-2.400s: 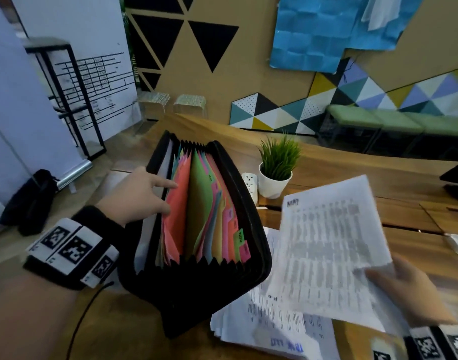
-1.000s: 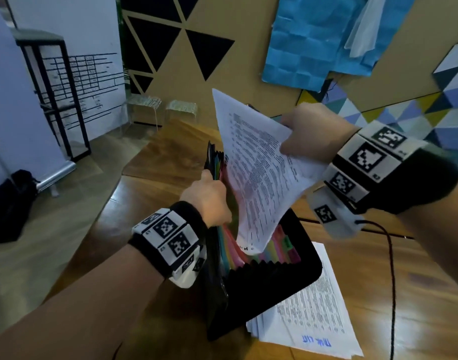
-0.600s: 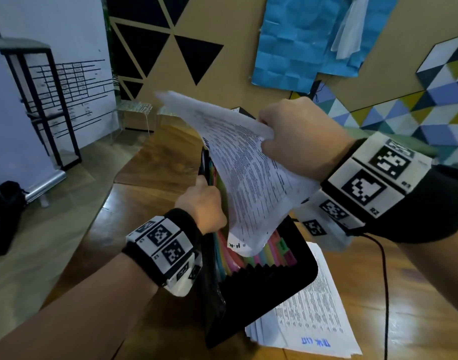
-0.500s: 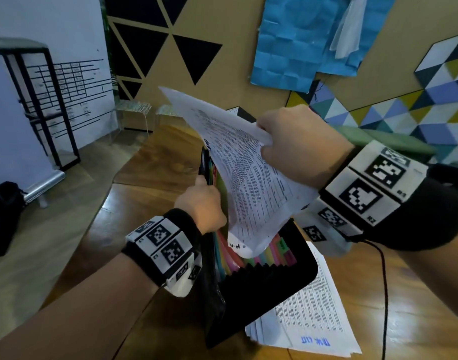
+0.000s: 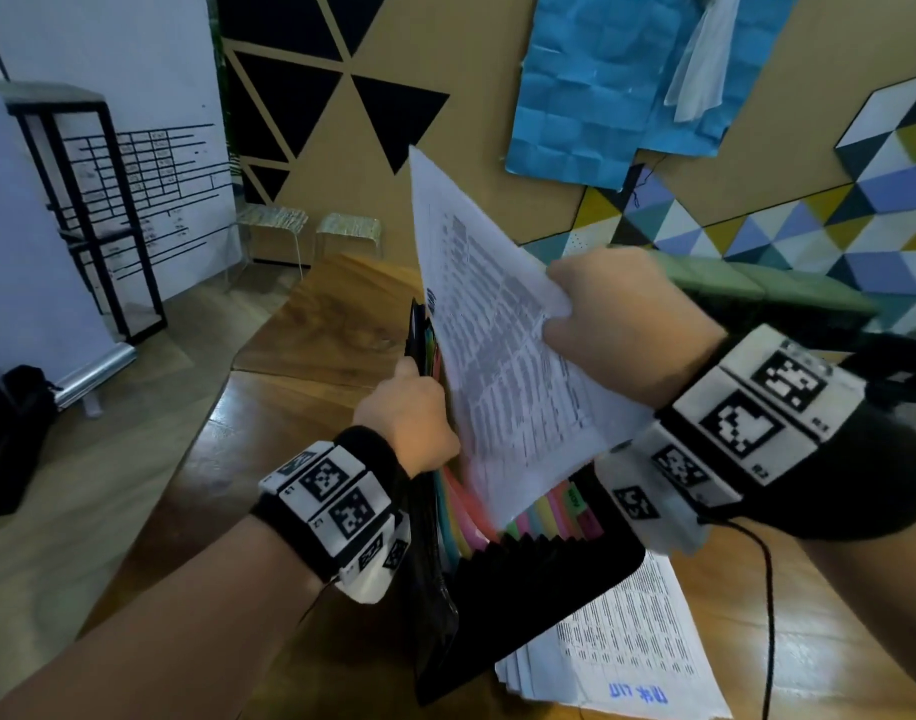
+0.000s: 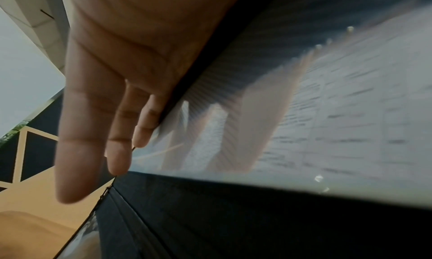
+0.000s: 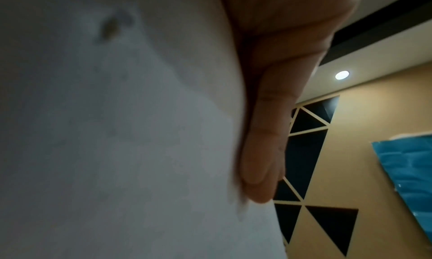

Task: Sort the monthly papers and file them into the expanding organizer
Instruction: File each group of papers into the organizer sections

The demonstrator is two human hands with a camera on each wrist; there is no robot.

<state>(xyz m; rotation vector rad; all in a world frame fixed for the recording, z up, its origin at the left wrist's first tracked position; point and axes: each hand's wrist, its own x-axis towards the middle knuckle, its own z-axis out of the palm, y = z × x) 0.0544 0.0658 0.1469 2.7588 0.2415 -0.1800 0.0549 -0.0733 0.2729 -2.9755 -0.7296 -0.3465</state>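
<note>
**Feeding a sheet into the organizer**

We are pinching the sheet (image 5: 502, 356) in our right hand (image 5: 617, 319) and lowering its bottom edge into the organizer (image 5: 539, 579), standing near the table's (image 5: 310, 324) left edge. Our left hand (image 5: 409, 418) is gripping the organizer's wall, spreading the pockets. We should be keeping the sheet upright and the gap wide. Compared with a moment ago, the sheet is standing steeper. The paper stack (image 5: 627, 652) is lying under the organizer.
</note>
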